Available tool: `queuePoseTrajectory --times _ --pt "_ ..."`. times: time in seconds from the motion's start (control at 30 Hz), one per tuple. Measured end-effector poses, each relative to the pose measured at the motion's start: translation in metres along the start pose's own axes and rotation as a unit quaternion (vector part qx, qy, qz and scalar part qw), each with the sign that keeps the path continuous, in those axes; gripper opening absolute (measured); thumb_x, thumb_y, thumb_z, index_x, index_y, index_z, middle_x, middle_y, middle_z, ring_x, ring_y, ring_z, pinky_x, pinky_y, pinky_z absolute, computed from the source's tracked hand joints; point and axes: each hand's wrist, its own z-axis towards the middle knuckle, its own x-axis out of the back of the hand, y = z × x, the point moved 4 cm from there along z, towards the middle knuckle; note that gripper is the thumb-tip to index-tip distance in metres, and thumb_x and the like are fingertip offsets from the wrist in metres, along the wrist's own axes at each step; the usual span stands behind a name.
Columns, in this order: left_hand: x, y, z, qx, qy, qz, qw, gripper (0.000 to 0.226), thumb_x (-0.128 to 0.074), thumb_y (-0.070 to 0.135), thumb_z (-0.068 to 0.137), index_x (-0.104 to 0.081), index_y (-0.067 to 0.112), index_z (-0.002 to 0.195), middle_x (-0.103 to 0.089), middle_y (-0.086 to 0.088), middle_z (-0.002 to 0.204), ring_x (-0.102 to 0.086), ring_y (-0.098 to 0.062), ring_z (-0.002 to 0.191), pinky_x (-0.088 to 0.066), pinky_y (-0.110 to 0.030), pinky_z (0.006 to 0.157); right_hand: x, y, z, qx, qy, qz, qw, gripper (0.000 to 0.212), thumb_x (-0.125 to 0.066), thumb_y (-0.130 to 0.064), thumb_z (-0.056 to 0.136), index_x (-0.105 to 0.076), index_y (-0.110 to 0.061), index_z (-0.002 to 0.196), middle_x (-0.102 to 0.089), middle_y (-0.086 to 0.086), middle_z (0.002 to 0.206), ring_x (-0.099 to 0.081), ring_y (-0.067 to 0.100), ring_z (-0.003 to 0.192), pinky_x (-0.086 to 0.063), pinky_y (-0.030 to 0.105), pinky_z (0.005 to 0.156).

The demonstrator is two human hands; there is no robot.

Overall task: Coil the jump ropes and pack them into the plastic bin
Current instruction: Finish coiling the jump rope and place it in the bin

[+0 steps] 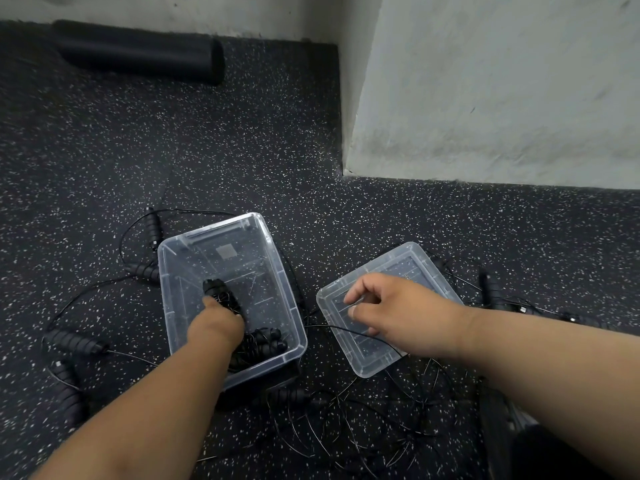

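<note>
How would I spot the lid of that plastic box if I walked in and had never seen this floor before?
Start at the pale wall corner that juts into the dark speckled floor, then look below it. The lid lies flat there, under the right hand, right of the clear plastic bin that the left hand reaches into. Unlike the deep bin, it is a shallow ribbed tray holding no black handles.

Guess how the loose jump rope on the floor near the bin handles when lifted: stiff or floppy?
Probably springy rather than limp: the thin cord lies in open arcs, not collapsed. The ribbed handles look the heaviest part, so they would likely dangle and swing. Cords cross each other in front of the bin, so lifting one may drag its neighbours.
</note>
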Motion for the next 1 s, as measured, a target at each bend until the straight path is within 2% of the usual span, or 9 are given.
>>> queuePoseTrajectory --times 0.07,0.17,0.3,0.37,0.5,0.63,0.73,0.83,1.0 --pt "0.011 0.001 -0.016 -0.047 0.017 0.011 0.999 0.083 -0.049 0.047 0.106 -0.004 0.009 0.164 -0.06 -0.021 0.14 -0.061 -0.04 0.122 -0.052 -0.044 0.091 0.004 0.003 -0.003 0.003 0.0 -0.003 1.0 0.006 -0.063 -0.028 0.1 -0.064 -0.03 0.106 -0.068 -0.005 0.088 -0.063 0.018 0.079 -0.058 0.046 0.073" --pt "0.014 0.005 -0.04 -0.166 0.019 0.021 0.986 0.08 -0.05 0.071 0.097 -0.038 0.015 0.152 -0.065 -0.013 0.132 -0.063 -0.034 0.115 -0.054 -0.044 0.095 0.01 0.007 -0.01 0.009 0.002 0.001 1.0 0.006 -0.063 -0.029 0.1 -0.064 -0.031 0.105 -0.069 -0.003 0.088 -0.061 0.02 0.078 -0.054 0.044 0.07" --pt "-0.008 0.001 -0.081 -0.25 -0.141 0.032 0.957 0.104 -0.057 0.095 0.072 -0.043 0.033 0.154 -0.056 -0.002 0.15 -0.058 -0.023 0.129 -0.047 -0.042 0.11 0.012 0.01 -0.02 0.012 0.002 -0.002 1.0 0.007 -0.061 -0.026 0.1 -0.064 -0.028 0.106 -0.067 0.001 0.084 -0.055 0.019 0.07 -0.047 0.037 0.061" --pt "-0.022 -0.001 -0.094 -0.267 -0.145 0.115 0.946 0.105 -0.074 0.08 0.073 -0.038 0.03 0.158 -0.056 -0.001 0.15 -0.058 -0.023 0.131 -0.047 -0.037 0.109 0.014 0.011 -0.025 0.014 0.008 -0.02 1.0 0.007 -0.06 -0.027 0.1 -0.064 -0.028 0.106 -0.067 0.0 0.083 -0.051 0.016 0.062 -0.043 0.031 0.054" --pt "-0.03 0.007 -0.109 -0.307 -0.075 0.167 0.934 0.071 -0.081 0.043 0.086 -0.051 0.031 0.149 -0.069 0.003 0.131 -0.065 -0.021 0.119 -0.052 -0.033 0.1 0.018 0.01 -0.036 0.02 0.026 -0.036 0.999 0.006 -0.061 -0.03 0.099 -0.064 -0.029 0.104 -0.069 0.004 0.085 -0.05 0.016 0.06 -0.043 0.03 0.053" --pt "-0.026 0.012 -0.114 -0.334 -0.083 0.219 0.913 0.061 -0.075 0.031 0.093 -0.054 0.031 0.149 -0.07 -0.001 0.133 -0.064 -0.024 0.122 -0.05 -0.035 0.103 0.024 0.013 -0.049 0.015 0.036 -0.037 0.999 0.007 -0.06 -0.028 0.101 -0.063 -0.025 0.108 -0.068 0.007 0.087 -0.049 0.013 0.054 -0.039 0.025 0.046" --pt "-0.026 0.009 -0.121 -0.348 -0.072 0.229 0.906 0.034 -0.06 0.021 0.101 -0.066 0.033 0.133 -0.074 0.001 0.119 -0.068 -0.022 0.109 -0.053 -0.039 0.1 0.028 0.019 -0.058 0.011 0.048 -0.037 0.998 0.006 -0.061 -0.027 0.101 -0.064 -0.025 0.106 -0.071 0.001 0.084 -0.059 0.019 0.072 -0.044 0.027 0.052" --pt "-0.014 0.009 -0.125 -0.348 0.017 0.193 0.917 0.031 -0.055 0.022 0.104 -0.066 0.035 0.13 -0.075 0.003 0.111 -0.067 -0.017 0.09 -0.057 -0.034 0.091 0.034 0.027 -0.065 0.007 0.065 -0.047 0.997 0.008 -0.061 -0.027 0.1 -0.065 -0.024 0.106 -0.071 -0.003 0.079 -0.059 0.017 0.069 -0.045 0.027 0.051" --pt "0.024 0.02 -0.135 -0.333 0.117 0.138 0.925 0.031 -0.057 0.017 0.102 -0.064 0.033 0.127 -0.076 -0.004 0.114 -0.072 -0.029 0.098 -0.053 -0.037 0.078 0.049 0.039 -0.077 -0.006 0.098 -0.053 0.994 0.012 -0.059 -0.026 0.1 -0.065 -0.02 0.107 -0.066 -0.002 0.074 -0.048 0.009 0.052 -0.04 0.023 0.045"
